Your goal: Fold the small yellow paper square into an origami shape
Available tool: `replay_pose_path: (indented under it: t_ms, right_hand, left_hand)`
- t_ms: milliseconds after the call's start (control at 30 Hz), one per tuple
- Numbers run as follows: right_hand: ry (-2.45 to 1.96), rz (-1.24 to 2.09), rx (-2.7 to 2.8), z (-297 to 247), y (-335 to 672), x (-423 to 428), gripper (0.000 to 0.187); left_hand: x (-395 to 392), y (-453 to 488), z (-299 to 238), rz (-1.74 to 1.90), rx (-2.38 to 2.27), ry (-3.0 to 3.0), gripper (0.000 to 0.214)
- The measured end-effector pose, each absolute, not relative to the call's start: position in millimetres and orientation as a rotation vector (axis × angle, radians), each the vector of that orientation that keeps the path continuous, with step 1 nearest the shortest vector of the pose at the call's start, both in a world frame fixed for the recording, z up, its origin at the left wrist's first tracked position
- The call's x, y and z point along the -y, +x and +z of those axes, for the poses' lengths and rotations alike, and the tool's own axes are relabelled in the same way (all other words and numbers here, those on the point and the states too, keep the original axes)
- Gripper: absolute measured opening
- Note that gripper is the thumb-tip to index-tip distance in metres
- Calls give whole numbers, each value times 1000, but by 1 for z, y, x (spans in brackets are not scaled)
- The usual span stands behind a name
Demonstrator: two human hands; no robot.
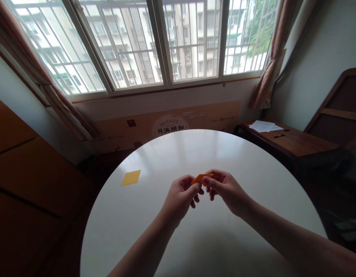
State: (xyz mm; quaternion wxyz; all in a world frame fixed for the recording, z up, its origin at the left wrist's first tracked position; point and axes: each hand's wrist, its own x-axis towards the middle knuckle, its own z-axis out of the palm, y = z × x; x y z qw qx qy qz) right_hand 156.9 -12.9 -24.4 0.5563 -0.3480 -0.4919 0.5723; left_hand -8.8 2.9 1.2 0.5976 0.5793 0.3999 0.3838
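A small piece of folded orange paper point(200, 178) is held up above the white round table point(224, 154). My left hand point(185, 192) pinches its left end between thumb and fingers. With thumb on top, my right hand point(222, 186) grips the other end. The paper comes to a point at its right side; part of it is hidden behind my fingers. Off to the left on the tabletop lies a flat yellow square of paper point(131, 177), apart from both hands.
Behind the table, a printed cardboard panel point(195, 115) leans below a barred window point(192, 42). A low wooden table point(299, 140) with white sheets point(263, 126) stands at the right. A wooden cabinet point(28, 173) is on the left.
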Motion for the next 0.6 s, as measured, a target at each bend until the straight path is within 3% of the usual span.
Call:
replay_pose_path:
  t_ms: [200,600]
  right_hand:
    - [-825,1329,1172,-26,156,13,24]
    - [-863,1284,1139,-29,156,11,24]
  left_hand:
    - [-1,-6,0,909,-877,1096,29]
    - [-1,-4,-5,866,-981,1257,32]
